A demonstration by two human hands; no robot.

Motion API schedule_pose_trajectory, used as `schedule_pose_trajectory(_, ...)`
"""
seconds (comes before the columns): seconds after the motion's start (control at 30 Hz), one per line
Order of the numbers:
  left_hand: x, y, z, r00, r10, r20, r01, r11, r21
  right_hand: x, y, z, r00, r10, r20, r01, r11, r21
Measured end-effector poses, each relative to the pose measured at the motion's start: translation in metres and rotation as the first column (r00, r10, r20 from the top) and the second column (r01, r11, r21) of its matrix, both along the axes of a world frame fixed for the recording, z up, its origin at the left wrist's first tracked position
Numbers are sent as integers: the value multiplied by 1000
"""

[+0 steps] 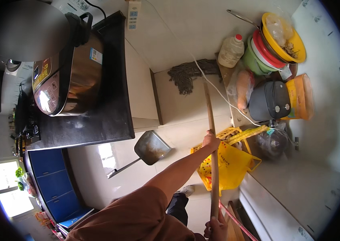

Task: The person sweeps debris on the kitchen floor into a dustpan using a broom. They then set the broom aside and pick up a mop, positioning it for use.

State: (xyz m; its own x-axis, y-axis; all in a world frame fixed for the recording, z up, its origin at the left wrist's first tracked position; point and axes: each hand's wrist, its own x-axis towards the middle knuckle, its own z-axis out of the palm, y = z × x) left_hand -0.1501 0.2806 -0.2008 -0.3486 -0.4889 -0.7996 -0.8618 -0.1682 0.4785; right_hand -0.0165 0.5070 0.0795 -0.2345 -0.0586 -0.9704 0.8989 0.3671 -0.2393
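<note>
My left hand (pixel 211 141) is closed around the wooden handle (pixel 215 171) of a mop, about midway along it. Near the bottom of the view, my right hand (pixel 216 227) grips the same handle close to its end. The grey string mop head (pixel 185 73) lies on the tiled floor, beside a cabinet and partly against a low wooden shelf. Beside the handle, next to my left hand, stands a yellow plastic basket (pixel 228 132) with a yellow bag (pixel 231 159) over it.
A metal dustpan (pixel 151 149) lies on the floor left of my arm. A dark counter (pixel 109 126) holds a rice cooker (pixel 82 81). On the shelf stand a red-capped jug (pixel 231 51), stacked basins (pixel 301 49) and a grey bin (pixel 267 99). A white cord (pixel 218 89) hangs across. A pink pole (pixel 237 221) leans at the lower right.
</note>
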Motion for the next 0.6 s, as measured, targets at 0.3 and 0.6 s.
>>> schedule_pose_trajectory(0.3,53,-4,15,996,29,-80,-26,999,42,42,23,-17,983,150,-111,-167,973,-162)
schedule_pose_trajectory(0.6,125,-16,12,989,123,-85,-131,988,-87,71,25,-24,943,296,-151,-325,917,-232)
